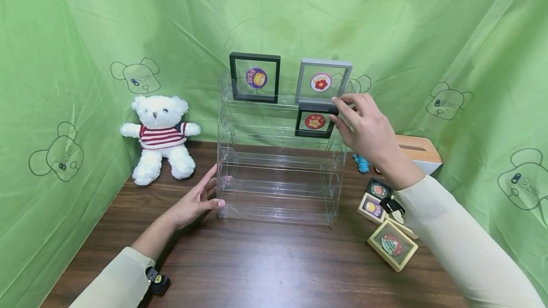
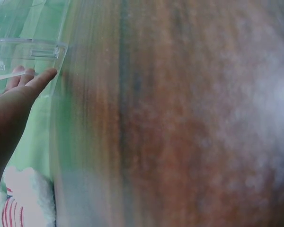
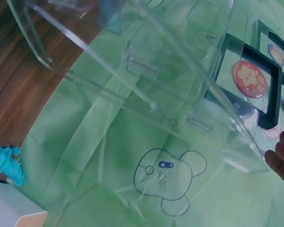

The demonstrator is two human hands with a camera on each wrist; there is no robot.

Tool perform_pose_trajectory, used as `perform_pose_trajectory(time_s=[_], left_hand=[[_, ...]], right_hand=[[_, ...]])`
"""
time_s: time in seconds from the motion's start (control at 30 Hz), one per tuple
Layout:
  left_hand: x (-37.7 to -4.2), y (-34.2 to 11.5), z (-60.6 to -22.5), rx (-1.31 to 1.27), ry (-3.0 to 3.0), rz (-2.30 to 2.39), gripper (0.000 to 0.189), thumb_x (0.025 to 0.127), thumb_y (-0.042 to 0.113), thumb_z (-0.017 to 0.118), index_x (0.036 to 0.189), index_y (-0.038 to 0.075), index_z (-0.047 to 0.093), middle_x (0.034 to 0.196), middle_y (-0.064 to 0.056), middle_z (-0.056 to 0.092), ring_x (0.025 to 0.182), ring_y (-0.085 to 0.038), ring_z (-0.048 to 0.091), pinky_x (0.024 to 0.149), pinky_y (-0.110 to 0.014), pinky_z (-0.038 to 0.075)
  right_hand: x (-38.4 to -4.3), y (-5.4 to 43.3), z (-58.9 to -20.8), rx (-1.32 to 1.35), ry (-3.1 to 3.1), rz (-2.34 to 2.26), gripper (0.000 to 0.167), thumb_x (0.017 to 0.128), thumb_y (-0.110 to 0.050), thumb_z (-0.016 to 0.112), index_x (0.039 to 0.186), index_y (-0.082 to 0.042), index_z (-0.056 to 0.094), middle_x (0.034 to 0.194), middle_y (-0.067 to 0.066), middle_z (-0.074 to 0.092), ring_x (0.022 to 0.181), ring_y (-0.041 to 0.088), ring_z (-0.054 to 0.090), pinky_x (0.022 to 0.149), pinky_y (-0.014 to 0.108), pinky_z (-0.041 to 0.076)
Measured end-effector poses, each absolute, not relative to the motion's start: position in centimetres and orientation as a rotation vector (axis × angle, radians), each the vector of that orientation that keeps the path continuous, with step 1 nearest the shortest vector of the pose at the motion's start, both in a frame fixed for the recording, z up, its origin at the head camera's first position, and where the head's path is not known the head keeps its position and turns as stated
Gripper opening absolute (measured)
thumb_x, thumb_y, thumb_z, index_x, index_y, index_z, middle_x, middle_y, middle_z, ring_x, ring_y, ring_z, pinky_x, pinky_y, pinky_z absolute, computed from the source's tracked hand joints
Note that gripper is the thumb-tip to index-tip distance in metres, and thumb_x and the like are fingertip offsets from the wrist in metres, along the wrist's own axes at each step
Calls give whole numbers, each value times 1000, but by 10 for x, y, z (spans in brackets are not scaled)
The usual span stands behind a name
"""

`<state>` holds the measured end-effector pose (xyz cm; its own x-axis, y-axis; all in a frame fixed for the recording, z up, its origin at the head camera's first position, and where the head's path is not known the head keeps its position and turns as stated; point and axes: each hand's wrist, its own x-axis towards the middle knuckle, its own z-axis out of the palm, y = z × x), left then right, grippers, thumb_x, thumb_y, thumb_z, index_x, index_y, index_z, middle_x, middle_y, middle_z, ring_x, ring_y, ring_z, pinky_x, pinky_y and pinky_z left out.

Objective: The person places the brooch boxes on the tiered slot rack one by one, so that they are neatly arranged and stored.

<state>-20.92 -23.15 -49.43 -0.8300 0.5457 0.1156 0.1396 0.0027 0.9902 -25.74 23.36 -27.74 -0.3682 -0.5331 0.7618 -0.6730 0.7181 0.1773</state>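
A clear tiered display rack (image 1: 276, 187) stands on the brown table. My left hand (image 1: 194, 206) holds its left side low down, thumb at the front edge and other fingers seen through the clear panel. In the left wrist view those fingers (image 2: 42, 82) lie along the side. My right hand (image 1: 366, 125) pinches the upper right corner of a small black floating frame (image 1: 301, 132) with a red star sticker, on the second tier. Above it on the top tier are a grey frame (image 1: 325, 62) with a flower sticker and a black frame (image 1: 255, 56) with a purple sticker.
Several small framed pieces, one of them a yellow frame (image 1: 392, 245), lie to the right near my right sleeve. Behind them are a blue figure (image 1: 362, 163) and a wood-topped white box (image 1: 417, 149). A white teddy bear (image 1: 162, 137) sits left. Green cloth (image 1: 274, 8) surrounds the table.
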Motion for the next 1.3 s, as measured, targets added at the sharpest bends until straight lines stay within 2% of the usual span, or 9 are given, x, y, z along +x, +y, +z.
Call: perform_pose_trajectory(time_s=[0.23, 0.4, 0.67, 0.87, 0.97, 1.13, 1.3], left_hand=[[-209, -232, -496, 716, 1971, 1902, 111, 104, 1, 72, 179, 39, -2, 178, -34, 26, 167, -58, 13, 117, -18, 45], [-210, -232, -497, 736, 1962, 1910, 112, 104, -1, 72, 179, 38, -2, 177, -36, 26, 166, -58, 15, 118, -19, 46], [-210, -232, -497, 740, 1962, 1905, 112, 105, 0, 72, 179, 38, -3, 177, -36, 25, 166, -59, 15, 118, -23, 48], [-210, -232, -497, 729, 1959, 1906, 111, 105, 0, 71, 178, 40, -2, 178, -34, 26, 167, -57, 14, 119, -25, 47], [-210, -232, -497, 729, 1962, 1905, 111, 105, 0, 72, 179, 39, -2, 178, -33, 26, 167, -58, 14, 119, -25, 47], [-210, -232, -498, 735, 1968, 1900, 111, 105, 0, 71, 179, 39, -2, 177, -34, 26, 167, -59, 14, 119, -25, 48], [-210, -232, -496, 723, 1962, 1902, 111, 105, 0, 71, 178, 40, -1, 178, -33, 26, 167, -57, 14, 119, -24, 48]], right_hand=[[-250, 253, -281, 898, -2028, 246, 43, 100, -9, 81, 140, 4, 72, 126, 28, 71, 107, 45, 69, 83, 56, 63], [-247, 272, -290, 860, -2072, 242, 41, 102, -11, 78, 140, 5, 72, 125, 29, 71, 106, 45, 68, 83, 57, 63], [-250, 305, -319, 854, -2186, 300, 40, 94, -5, 84, 131, 6, 76, 117, 26, 74, 100, 43, 70, 78, 56, 61], [-254, 330, -345, 905, -2302, 324, 39, 87, 0, 89, 125, 5, 79, 109, 23, 76, 88, 39, 73, 70, 55, 61], [-253, 342, -356, 904, -2409, 351, 35, 90, -1, 88, 124, 2, 81, 109, 19, 77, 87, 34, 74, 72, 54, 60], [-250, 360, -376, 789, -2631, 378, 30, 99, -12, 84, 128, -6, 82, 115, 13, 79, 93, 28, 75, 76, 51, 61], [-250, 376, -395, 752, -2774, 443, 31, 101, -16, 82, 129, -3, 81, 114, 12, 78, 93, 27, 77, 77, 47, 65]])
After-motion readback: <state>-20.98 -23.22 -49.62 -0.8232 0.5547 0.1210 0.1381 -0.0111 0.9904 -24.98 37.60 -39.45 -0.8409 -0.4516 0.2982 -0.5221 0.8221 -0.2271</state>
